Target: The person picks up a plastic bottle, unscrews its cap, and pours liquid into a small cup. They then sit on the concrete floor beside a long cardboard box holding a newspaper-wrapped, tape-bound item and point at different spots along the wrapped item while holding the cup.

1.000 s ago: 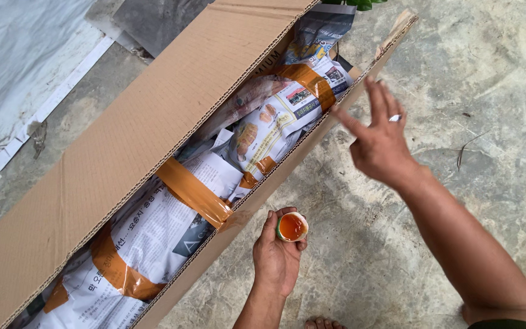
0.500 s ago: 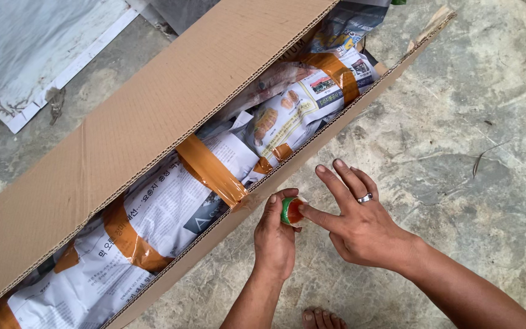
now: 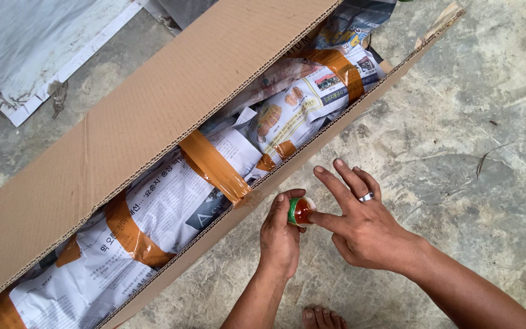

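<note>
Cardboard made up the long open box [image 3: 123, 140] lying slantwise across the concrete floor [image 3: 488, 122], packed with bundles wrapped in newspaper [image 3: 171, 201] and bound with brown tape [image 3: 214, 166]. Just beside the box's near wall, the left hand [image 3: 280, 234] pinched a small round container [image 3: 300, 211], green-rimmed with reddish contents, between thumb and fingers. The right hand [image 3: 363, 228], wearing a ring [image 3: 366, 197], had its fingers spread, its forefinger tip touching the container. Bare toes [image 3: 322, 317] showed below.
</note>
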